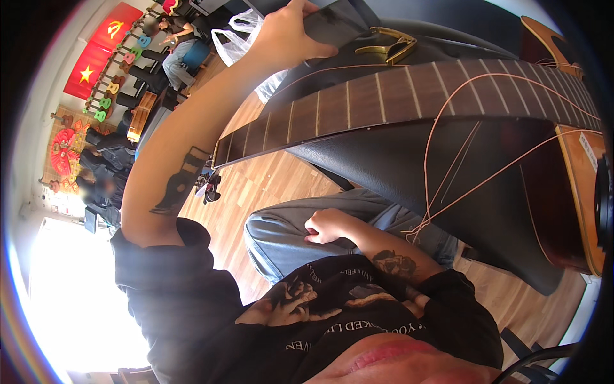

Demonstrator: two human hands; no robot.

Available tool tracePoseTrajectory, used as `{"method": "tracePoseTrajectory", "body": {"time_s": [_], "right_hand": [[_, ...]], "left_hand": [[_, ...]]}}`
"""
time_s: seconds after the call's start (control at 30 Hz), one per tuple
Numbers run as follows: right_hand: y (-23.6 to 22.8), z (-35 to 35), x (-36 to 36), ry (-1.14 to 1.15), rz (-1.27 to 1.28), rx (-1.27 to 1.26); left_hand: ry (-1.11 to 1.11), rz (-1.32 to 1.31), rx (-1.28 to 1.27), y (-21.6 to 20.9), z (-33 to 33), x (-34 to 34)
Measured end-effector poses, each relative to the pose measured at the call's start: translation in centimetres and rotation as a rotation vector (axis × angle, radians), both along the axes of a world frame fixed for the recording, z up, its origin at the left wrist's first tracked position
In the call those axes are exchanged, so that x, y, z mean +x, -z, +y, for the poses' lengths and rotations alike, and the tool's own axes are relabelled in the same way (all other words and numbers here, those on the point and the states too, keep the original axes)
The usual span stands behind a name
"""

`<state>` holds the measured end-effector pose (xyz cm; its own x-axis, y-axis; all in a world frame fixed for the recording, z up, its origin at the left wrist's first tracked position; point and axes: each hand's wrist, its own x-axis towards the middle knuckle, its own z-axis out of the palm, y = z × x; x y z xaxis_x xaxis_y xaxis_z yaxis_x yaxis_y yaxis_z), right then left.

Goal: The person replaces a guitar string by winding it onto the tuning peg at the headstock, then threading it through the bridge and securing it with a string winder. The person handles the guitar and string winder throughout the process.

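Observation:
My left hand point(286, 37) reaches to the top of the view, its thumb and fingers closed on the edge of a dark, flat smartphone point(340, 27). Just right of the phone lies a gold guitar capo point(391, 48) on a black padded surface point(358, 157). Loosely curled, my right hand point(329, 225) rests on my jeans with nothing visible in it. Between the hands the guitar neck point(364, 101) runs across the padding, fretboard up. Copper-coloured strings point(430, 168) hang loose from it in loops. The headstock end is partly hidden by my left forearm.
The guitar body point(579, 185) lies at the right edge. A white plastic bag point(246, 35) sits beyond my left wrist. Farther left, a seated person point(179, 48), wall-hung ukuleles point(105, 102) and red flags point(86, 70) appear. Wooden flooring point(256, 182) shows below the neck.

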<state>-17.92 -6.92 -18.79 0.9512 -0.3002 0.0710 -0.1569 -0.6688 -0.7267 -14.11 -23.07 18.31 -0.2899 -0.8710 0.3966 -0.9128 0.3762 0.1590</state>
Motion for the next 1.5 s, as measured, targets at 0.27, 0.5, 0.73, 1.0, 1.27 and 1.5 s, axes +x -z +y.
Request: {"method": "tracePoseTrajectory", "body": {"time_s": [0.27,0.5,0.73,1.0,1.27,1.5], "right_hand": [[-0.1,0.2,0.3,-0.014,0.018,0.021],[-0.9,-0.1,-0.3,-0.016,0.045,0.051],[-0.6,-0.4,0.0,-0.026,0.08,0.058],[-1.4,-0.1,-0.2,-0.027,0.061,0.07],[-2.3,-0.5,-0.5,-0.038,0.177,0.083],[-1.2,-0.2,-0.3,-0.021,0.097,0.056]], "left_hand": [[-0.021,-0.051,0.093,1.7,-2.2,3.2],[0.125,-0.07,0.024,1.5,-2.7,4.5],[0.15,-0.106,0.18,-1.6,-2.0,3.6],[0.312,-0.137,0.217,-2.1,-2.8,5.9],[0.335,-0.115,0.244,-1.8,-3.3,6.3],[0.45,-0.1,0.125,-1.9,-2.7,6.6]]}}
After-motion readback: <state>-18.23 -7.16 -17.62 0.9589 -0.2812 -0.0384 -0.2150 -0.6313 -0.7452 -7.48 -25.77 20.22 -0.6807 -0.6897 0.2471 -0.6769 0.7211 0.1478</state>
